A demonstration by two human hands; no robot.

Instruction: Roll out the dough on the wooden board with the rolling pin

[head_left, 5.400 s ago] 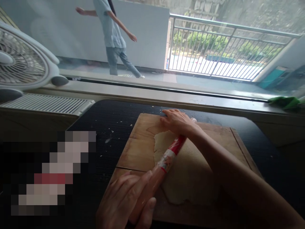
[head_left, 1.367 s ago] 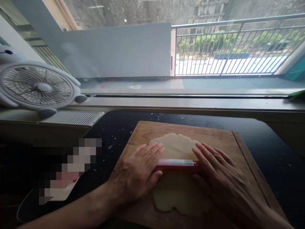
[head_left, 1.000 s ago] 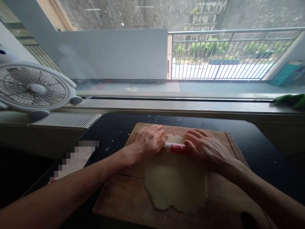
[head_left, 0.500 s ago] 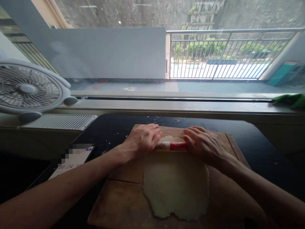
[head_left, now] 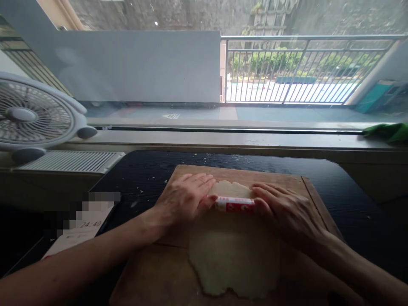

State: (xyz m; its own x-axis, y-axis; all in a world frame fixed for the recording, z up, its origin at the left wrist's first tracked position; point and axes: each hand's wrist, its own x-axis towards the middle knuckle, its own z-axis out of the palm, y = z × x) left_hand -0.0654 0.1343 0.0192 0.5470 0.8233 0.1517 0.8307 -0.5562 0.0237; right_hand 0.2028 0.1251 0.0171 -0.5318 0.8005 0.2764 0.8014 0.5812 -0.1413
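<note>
A wide, thin sheet of pale dough (head_left: 234, 255) with uneven edges lies on a wooden board (head_left: 153, 272). Across its far part rests a rolling pin (head_left: 237, 204), with a red and white printed wrap showing at its middle. My left hand (head_left: 188, 195) covers the pin's left end, fingers stretched forward over it and thumb along the wrap. Over the right end lies my right hand (head_left: 283, 208) in the same way. Both ends of the pin are hidden beneath my hands. A strip of dough shows beyond the pin.
The board sits on a black table (head_left: 334, 182) dotted with pale crumbs. At the left stands a grey fan (head_left: 35, 114) near a white vented panel (head_left: 73, 161). A partly blurred device with timer digits (head_left: 91, 225) is beside my left forearm. Green cloth (head_left: 387, 132) lies on the windowsill (head_left: 223, 139).
The rolling pin has come toward me over the dough with both hands on it, and its printed wrap has turned. The whole view has also shifted slightly.
</note>
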